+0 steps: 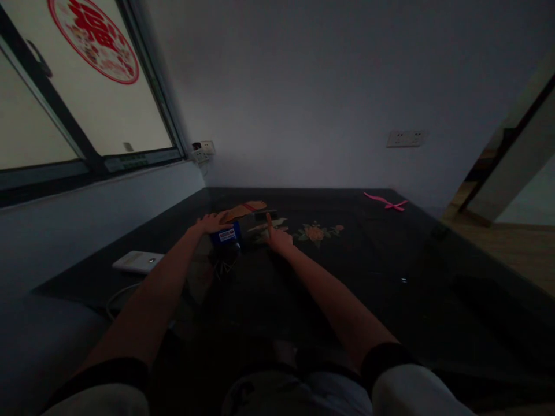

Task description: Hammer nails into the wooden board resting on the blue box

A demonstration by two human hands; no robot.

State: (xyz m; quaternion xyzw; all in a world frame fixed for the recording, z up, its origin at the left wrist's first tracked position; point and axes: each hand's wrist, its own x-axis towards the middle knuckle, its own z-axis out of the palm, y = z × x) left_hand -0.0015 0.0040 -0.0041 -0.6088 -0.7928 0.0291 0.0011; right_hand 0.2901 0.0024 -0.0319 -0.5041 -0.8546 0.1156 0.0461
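Observation:
My left hand [212, 222] is at the top edge of a small blue box [226, 236] with a white label, its fingers lying along the box and seeming to grip it. My right hand [280, 240] has its index finger stretched forward, with the tip at a dark flat object [260, 216] whose kind I cannot make out; its other fingers look curled. Just beyond my left hand lies an orange-brown, elongated item [246, 209] with a red band. A dark bundle, perhaps cable [224, 258], sits in front of the blue box. The scene is dim.
The glossy dark table [347, 277] bears a printed flower pattern [315, 233]. At the left is a white power bank-like slab [137, 262] with a white cable [113, 300]. A pink ribbon-like strip [385, 202] lies far right. Wall and window bound the table.

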